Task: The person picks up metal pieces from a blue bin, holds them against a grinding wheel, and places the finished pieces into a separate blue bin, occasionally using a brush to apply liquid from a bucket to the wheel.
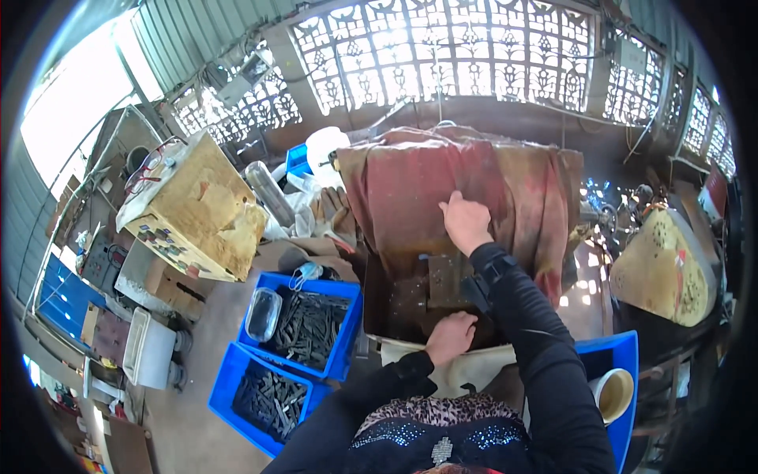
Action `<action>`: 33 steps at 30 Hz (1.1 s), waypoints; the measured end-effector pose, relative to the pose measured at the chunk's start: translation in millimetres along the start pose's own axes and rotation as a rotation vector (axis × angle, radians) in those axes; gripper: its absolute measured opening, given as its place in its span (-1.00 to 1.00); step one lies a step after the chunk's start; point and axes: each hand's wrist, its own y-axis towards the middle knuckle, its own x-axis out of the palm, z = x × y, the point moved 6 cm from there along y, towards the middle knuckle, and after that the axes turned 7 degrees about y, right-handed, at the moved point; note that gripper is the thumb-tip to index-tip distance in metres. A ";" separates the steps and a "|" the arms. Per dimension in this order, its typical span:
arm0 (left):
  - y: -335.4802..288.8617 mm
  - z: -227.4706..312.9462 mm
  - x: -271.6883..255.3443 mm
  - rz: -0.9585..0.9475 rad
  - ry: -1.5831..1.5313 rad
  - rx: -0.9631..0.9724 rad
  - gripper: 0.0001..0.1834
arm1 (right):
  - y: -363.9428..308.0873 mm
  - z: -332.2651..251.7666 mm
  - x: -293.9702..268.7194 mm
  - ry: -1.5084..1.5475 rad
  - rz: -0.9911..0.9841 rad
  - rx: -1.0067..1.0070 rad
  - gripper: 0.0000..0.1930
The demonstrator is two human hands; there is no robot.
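Note:
A faded red and brown cloth (430, 182) drapes over a boxy brown machine (379, 304) in front of me. My right hand (469, 223) is raised in front of the cloth, its index finger extended and thumb apart, with nothing visible in it. Whether it touches the fabric I cannot tell. Lower down, my left hand (451, 338) rests at the near edge of the machine's opening with fingers curled together; what they hold, if anything, is hidden. Between the hands a dark, worn plate or block (447, 283) shows inside the opening.
Two blue bins (357, 316) of dark narrow metal pieces stand to my left, a clear plastic tub (263, 314) on one. At right, another blue bin (628, 347) holds a cream cylindrical container (613, 395). A worn control box (197, 209) stands left; a yellowish machine guard (663, 268) stands right.

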 end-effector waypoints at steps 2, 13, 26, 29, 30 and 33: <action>2.6 -3.0 4.1 -0.070 -0.033 -0.041 -0.79 | 3.2 1.5 -0.4 -0.015 0.014 0.004 -0.68; 24.1 -44.4 -5.3 -0.261 -0.385 -0.133 -0.76 | 13.3 9.4 6.3 -0.026 0.059 -0.029 -0.73; -15.7 -108.7 -89.7 -0.040 0.113 -0.112 -0.79 | 14.3 7.2 8.3 -0.031 0.006 -0.015 -0.72; -19.9 -111.9 -80.9 -0.052 0.136 -0.131 -0.80 | 13.3 9.1 10.4 -0.080 0.057 -0.023 -0.71; -17.9 -114.6 -80.8 -0.071 0.147 -0.142 -0.81 | 14.5 8.8 10.2 -0.106 0.082 -0.030 -0.71; -21.7 -118.7 -81.9 -0.074 0.132 -0.185 -0.80 | 13.0 7.5 11.1 -0.152 0.067 -0.057 -0.69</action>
